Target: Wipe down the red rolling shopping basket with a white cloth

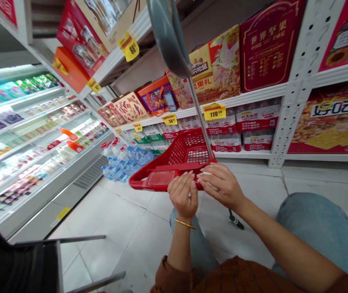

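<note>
1. Looking forward and down from the head view, a red plastic shopping basket (pixel 186 152) hangs tilted above the tile floor (pixel 137 240), with its open mesh side facing up and away. A slim metal pole (pixel 200 114) rises from its rim to a grey rounded grip (pixel 169 36).
2. The left hand (pixel 182 194), with a gold bangle (pixel 185 223) on its wrist, sits at the near red rim. Its fingers (pixel 186 179) are curled close together, with the tips on or just over the rim.
3. The right hand (pixel 221 185) sits just beside the left, next to the foot of the pole. Its fingers (pixel 207 173) are bunched narrowly around a small pale sliver (pixel 206 181), too small to identify. How firmly either hand grips cannot be told.
4. Below the hands, a small black caster (pixel 235 221) lies on the tile floor. Blue denim knees (pixel 320 228) and a brown sleeve (pixel 174 280) fill the lower edge.
5. To the right, white steel shelving (pixel 302 85) carries boxed gift sets (pixel 213 69) on its upper shelf, and wrapped bottled-water packs (pixel 225 126) below, with a yellow price tag (pixel 214 111) on the shelf edge.
6. To the left stands a lit refrigerated display case (pixel 30 138). Loose water packs (pixel 122 165) lie on the floor at its foot. A black object on metal bars (pixel 9 260) fills the bottom-left corner.
</note>
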{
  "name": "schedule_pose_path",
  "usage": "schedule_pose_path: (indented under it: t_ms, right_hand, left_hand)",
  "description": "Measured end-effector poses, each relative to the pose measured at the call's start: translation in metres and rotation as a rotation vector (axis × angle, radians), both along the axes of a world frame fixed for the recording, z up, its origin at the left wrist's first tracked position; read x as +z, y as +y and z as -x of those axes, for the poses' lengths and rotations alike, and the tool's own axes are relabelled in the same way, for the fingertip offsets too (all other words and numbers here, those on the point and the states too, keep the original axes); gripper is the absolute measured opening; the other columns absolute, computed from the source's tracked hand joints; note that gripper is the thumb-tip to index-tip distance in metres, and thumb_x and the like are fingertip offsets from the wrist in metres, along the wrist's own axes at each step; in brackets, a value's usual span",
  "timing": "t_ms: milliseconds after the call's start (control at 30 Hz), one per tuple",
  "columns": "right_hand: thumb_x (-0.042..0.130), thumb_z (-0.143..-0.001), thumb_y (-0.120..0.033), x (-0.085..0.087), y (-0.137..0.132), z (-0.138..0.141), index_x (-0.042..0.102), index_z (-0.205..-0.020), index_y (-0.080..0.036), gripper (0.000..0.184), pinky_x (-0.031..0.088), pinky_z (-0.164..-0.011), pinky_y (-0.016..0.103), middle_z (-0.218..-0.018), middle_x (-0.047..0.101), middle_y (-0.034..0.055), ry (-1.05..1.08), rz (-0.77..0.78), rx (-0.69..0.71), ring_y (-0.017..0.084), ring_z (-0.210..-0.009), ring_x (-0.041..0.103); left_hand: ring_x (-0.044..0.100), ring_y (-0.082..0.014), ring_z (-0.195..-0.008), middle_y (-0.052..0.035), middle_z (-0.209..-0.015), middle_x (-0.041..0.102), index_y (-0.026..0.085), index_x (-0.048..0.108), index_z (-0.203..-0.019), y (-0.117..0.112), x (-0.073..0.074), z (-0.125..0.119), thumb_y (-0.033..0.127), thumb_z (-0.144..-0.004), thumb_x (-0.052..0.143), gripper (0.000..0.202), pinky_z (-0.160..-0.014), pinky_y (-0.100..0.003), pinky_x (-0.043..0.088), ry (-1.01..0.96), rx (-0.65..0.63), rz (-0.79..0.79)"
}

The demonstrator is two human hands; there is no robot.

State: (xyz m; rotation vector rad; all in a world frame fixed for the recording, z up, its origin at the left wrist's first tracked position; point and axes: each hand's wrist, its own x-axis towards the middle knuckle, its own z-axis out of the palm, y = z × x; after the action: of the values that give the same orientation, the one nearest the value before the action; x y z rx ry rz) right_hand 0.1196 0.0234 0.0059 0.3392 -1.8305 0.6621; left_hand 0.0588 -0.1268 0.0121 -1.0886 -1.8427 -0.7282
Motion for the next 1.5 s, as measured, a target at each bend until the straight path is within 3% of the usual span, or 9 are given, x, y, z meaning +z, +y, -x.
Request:
schedule_pose_path:
  t_ms: [400,500,600,733,900,1067,1233,1400,1500]
  right_hand:
    - [0.056,-0.092,-0.028,-0.006,0.022,0.009,0.072,-0.092,-0.023,0.017,0.053,-0.086,0.036,-0.096,0.072,0.0063,-0.108,0.357,0.129,0.019,-0.094,0.066]
    - [0.056,-0.093,-0.028,0.0,0.012,0.004,0.07,-0.098,-0.023,0.016,0.052,-0.088,0.037,-0.099,0.072,0.0062,-0.104,0.353,0.038,0.02,-0.097,0.066]
    - [0.058,-0.091,-0.027,0.006,-0.003,-0.003,0.068,-0.104,-0.024,0.017,0.05,-0.093,0.041,-0.103,0.072,0.0061,-0.094,0.218,-0.019,0.021,-0.099,0.065]
    - [0.06,-0.089,-0.027,0.005,-0.008,-0.004,0.069,-0.096,-0.024,0.012,0.05,-0.092,0.042,-0.099,0.072,0.0055,-0.064,0.094,-0.015,0.021,-0.096,0.064]
    - [0.054,-0.093,-0.03,-0.002,0.003,-0.001,0.071,-0.097,-0.021,0.019,0.052,-0.091,0.039,-0.113,0.062,0.0113,-0.098,0.203,0.046,0.023,-0.109,0.059]
    - [0.046,-0.097,-0.033,-0.007,0.014,0.006,0.071,-0.093,-0.021,0.027,0.051,-0.089,0.037,-0.098,0.062,0.0079,-0.145,0.35,0.136,0.02,-0.101,0.06]
    - [0.041,-0.1,-0.037,-0.015,0.024,0.018,0.071,-0.089,-0.023,0.035,0.045,-0.096,0.043,-0.096,0.067,0.0065,-0.195,0.405,0.175,0.021,-0.101,0.058]
    - [0.043,-0.099,-0.037,-0.014,0.014,0.012,0.072,-0.091,-0.021,0.034,0.048,-0.094,0.04,-0.104,0.061,0.0086,-0.163,0.534,0.141,0.02,-0.104,0.058]
    - [0.049,-0.097,-0.033,-0.008,-0.001,-0.001,0.071,-0.096,-0.022,0.025,0.048,-0.094,0.038,-0.106,0.059,0.0087,-0.141,0.486,0.136,0.02,-0.107,0.056]
  left_hand:
    - [0.07,-0.0189,-0.101,-0.0071,-0.1,0.076,0.018,0.07,-0.104,0.002,0.001,0.002,0.016,-0.092,0.051,0.023,-0.094,-0.037,0.044,0.001,-0.012,-0.017]
    - [0.07,-0.0191,-0.101,-0.0072,-0.101,0.076,0.018,0.07,-0.104,0.002,0.002,0.001,0.015,-0.092,0.051,0.022,-0.095,-0.037,0.043,-0.003,-0.011,-0.023]
    - [0.07,-0.0191,-0.1,-0.0076,-0.101,0.076,0.018,0.07,-0.105,0.002,0.001,0.0,0.017,-0.093,0.05,0.023,-0.095,-0.038,0.043,-0.011,0.002,-0.023]
    - [0.07,-0.0193,-0.099,-0.0073,-0.1,0.077,0.019,0.07,-0.103,0.0,0.002,-0.001,0.017,-0.092,0.051,0.022,-0.093,-0.038,0.044,-0.015,0.002,-0.022]
    - [0.071,-0.0195,-0.095,-0.0071,-0.096,0.077,0.018,0.071,-0.098,-0.002,0.005,0.0,0.017,-0.092,0.051,0.021,-0.09,-0.038,0.045,-0.013,-0.012,-0.027]
    - [0.071,-0.0193,-0.094,-0.0062,-0.094,0.077,0.019,0.071,-0.097,-0.004,0.006,0.002,0.016,-0.091,0.051,0.021,-0.091,-0.037,0.045,-0.003,-0.025,-0.021]
    - [0.071,-0.0189,-0.094,-0.0057,-0.093,0.077,0.018,0.07,-0.098,-0.008,0.007,0.004,0.013,-0.09,0.052,0.021,-0.09,-0.037,0.045,-0.004,-0.052,-0.018]
    - [0.071,-0.0194,-0.094,-0.0056,-0.092,0.077,0.018,0.071,-0.096,-0.012,0.009,0.003,0.012,-0.089,0.053,0.02,-0.088,-0.037,0.046,-0.017,-0.075,-0.012]
    - [0.071,-0.0196,-0.094,-0.0052,-0.093,0.077,0.018,0.071,-0.097,-0.016,0.009,0.003,0.012,-0.089,0.053,0.02,-0.089,-0.037,0.046,-0.033,-0.077,-0.008]
